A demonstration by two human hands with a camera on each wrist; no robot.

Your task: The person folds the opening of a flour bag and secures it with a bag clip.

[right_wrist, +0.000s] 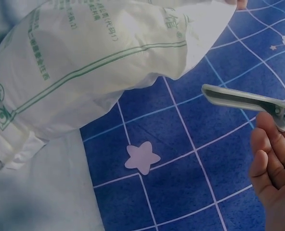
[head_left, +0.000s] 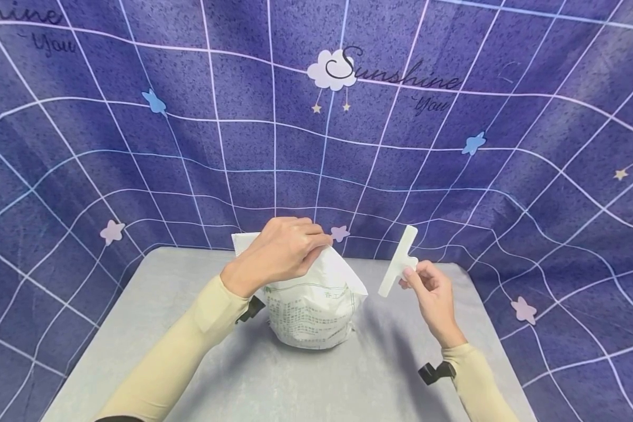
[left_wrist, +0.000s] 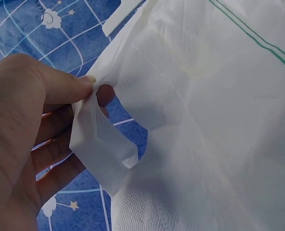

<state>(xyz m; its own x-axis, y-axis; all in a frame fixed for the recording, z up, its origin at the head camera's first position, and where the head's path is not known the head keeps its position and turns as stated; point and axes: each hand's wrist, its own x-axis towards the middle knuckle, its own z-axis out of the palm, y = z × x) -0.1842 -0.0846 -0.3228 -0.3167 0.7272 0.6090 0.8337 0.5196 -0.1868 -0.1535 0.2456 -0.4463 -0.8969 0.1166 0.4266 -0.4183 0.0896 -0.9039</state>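
Observation:
A white bag [head_left: 311, 316] with green lines and printed characters stands full and rounded on the table. My left hand [head_left: 287, 249] pinches its top edge between thumb and fingers. In the left wrist view, the bag [left_wrist: 214, 134] has a cut-out handle hole beside that thumb, and a flap hangs at the hole. To the right of the bag, my right hand [head_left: 435, 293] holds a white bag clip [head_left: 399, 258] by its tab, in the air. The clip [right_wrist: 239, 98] appears side-on in the right wrist view, its long bar pointing toward the bag.
The grey table [head_left: 190, 346] carries the bag near its far middle. Behind it hangs a blue-purple cloth [head_left: 232, 129] with a grid, stars and clouds. A small black wrist camera [head_left: 436, 372] sits at the right sleeve.

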